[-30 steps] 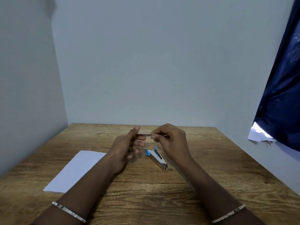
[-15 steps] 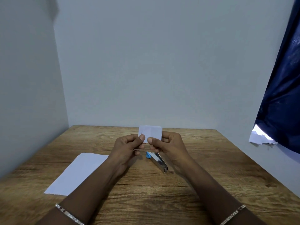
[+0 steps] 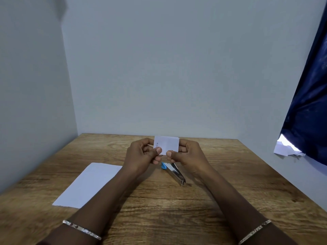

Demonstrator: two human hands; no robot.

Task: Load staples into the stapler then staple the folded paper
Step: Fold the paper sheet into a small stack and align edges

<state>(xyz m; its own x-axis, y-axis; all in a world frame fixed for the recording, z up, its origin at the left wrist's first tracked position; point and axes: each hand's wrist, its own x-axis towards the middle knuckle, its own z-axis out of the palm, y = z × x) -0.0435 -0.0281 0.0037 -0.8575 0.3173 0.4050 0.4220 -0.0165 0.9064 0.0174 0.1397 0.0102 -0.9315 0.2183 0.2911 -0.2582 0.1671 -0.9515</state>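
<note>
Hands: left hand (image 3: 141, 153) & right hand (image 3: 188, 152) pinch folded paper (image 3: 167, 144) above stapler (image 3: 174, 172).

Folded paper (image 3: 167, 145) is now tilted upright, face toward the camera, versus edge-on a second ago; it is pinched by left hand (image 3: 143, 157) and right hand (image 3: 189, 154) thumbs at the lower edge.

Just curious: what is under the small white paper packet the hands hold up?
Under the small white paper packet lies a silver stapler with a blue tip on the wooden table; the right hand hides its far end.
</note>
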